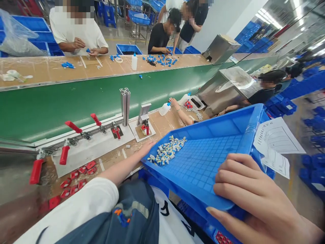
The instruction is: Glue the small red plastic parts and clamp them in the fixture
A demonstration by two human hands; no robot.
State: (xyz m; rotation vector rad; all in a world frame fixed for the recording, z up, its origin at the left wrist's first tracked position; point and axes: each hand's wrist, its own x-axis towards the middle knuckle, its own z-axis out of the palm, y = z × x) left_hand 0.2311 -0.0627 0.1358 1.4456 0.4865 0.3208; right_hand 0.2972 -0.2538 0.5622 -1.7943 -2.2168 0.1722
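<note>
A large blue plastic crate [203,159] is tilted in front of me, its far left corner low by the bench edge. Many small white, blue and yellow parts [167,150] are heaped in that corner. My right hand [243,189] is closed around the near right rim, thumb beneath and fingers over the top. My left hand [147,148] grips the crate's left corner, with its fingertips partly hidden by the rim. Printed paper sheets [276,142] hang on the crate's right outer side.
Red-handled toggle clamps [73,127] and a small fixture [144,127] stand on the bench. Red parts [78,178] lie at left. A co-worker's hand [174,103] is near a white bottle [165,109]. Across the green conveyor [101,96], other people work. A metal box [225,89] stands at right.
</note>
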